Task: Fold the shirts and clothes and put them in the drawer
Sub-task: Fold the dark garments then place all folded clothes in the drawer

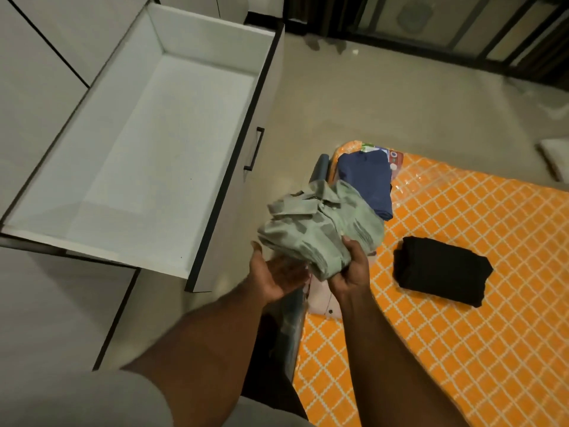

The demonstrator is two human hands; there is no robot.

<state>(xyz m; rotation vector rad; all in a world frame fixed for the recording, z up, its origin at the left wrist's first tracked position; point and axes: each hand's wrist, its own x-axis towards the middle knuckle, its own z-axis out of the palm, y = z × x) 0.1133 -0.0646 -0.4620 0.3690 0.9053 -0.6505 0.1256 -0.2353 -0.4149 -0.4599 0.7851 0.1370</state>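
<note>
Between the open drawer and the orange mattress, a folded pale green shirt [320,229] is being held up in the air by both hands. The right hand [351,272] is gripping the shirt's near edge, its thumb lying on top of the cloth and its fingers curling underneath. The left hand [277,275] is lying palm up beneath the shirt's left side, its fingers spread and relaxed, supporting the bundle rather than pinching it. The shirt's collar is showing on its upper left part, facing the drawer.

Just behind the green shirt, a folded blue garment [366,180] is resting at the corner of the mattress [462,303], which is wearing an orange cover with a white diamond grid. A folded black garment [440,269] is lying flat on the mattress to the right of the hands, well apart from the blue one. Below the hands, a pale pink folded piece [321,300] is peeking out at the mattress edge, partly hidden by the right wrist.

To the left, the white drawer [172,50] is standing pulled out from its cabinet, its inside showing a bare white bottom, with a dark bar handle [254,148] on its front panel. Beige floor [400,103] is stretching beyond the mattress toward a dark railing along the far wall.
</note>
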